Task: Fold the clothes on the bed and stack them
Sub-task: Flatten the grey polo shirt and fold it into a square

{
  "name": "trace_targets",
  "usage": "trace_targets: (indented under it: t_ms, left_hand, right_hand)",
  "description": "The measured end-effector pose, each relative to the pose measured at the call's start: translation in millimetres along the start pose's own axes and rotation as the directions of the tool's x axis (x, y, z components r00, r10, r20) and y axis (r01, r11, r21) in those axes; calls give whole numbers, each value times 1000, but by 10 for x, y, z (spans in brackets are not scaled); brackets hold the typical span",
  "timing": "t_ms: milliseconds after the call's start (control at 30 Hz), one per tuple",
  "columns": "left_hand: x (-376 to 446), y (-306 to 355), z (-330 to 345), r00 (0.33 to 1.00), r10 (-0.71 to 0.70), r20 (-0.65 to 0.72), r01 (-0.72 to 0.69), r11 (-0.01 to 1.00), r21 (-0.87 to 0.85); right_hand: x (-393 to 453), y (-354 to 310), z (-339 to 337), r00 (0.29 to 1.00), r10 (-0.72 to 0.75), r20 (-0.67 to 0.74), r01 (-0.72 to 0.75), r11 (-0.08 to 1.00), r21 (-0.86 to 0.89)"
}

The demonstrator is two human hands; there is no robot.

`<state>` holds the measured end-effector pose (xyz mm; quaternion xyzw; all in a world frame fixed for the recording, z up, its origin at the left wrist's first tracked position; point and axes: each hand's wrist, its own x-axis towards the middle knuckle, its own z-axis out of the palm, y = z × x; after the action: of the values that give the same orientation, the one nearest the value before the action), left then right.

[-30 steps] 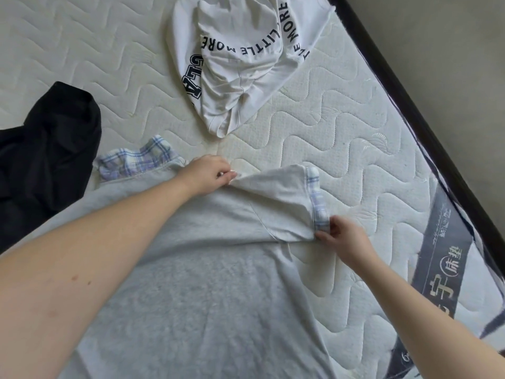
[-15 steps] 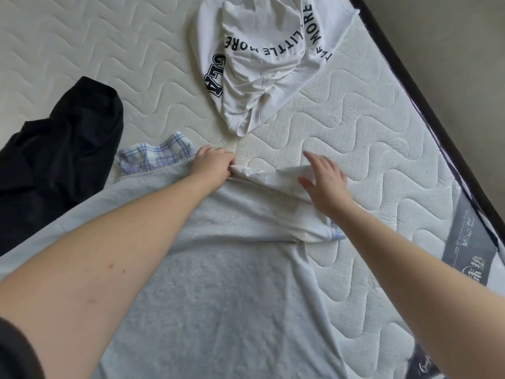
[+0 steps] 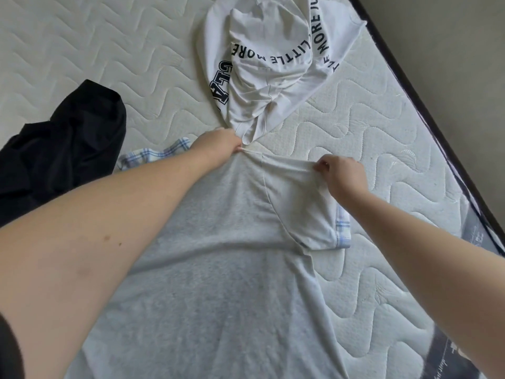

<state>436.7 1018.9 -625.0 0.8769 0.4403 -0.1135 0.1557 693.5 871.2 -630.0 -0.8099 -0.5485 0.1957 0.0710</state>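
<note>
Two hands (image 3: 218, 149) (image 3: 343, 175) pinch grey shirt (image 3: 218, 269) (white tee (image 3: 273, 58): "LITTLE MORE").

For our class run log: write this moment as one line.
left hand: pinches grey shirt shoulder | right hand: pinches sleeve edge | white shirt: unfolded

Both forearms bare; dark sleeve edge (image 3: 8, 348) at left upper arm, lower-left corner. No rings, watch visible.
</note>
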Motion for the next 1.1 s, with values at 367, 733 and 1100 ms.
trace_targets:
  t_ms: [367,733,1100]
  left_hand:
    - [48,140,292,985,-14,174,68,948,-310]
    - [248,387,317,970,-242,-30,226,937,-266]
    - [263,493,306,976,-201,88,218,934,-284]
  right_hand:
    - [-124,393,56,964,62,259,-83,994,71]
    - [42,570,-41,953,303,9,-276,857,436]
    - [-1114,476,221,835,393,386,-491,848,198]
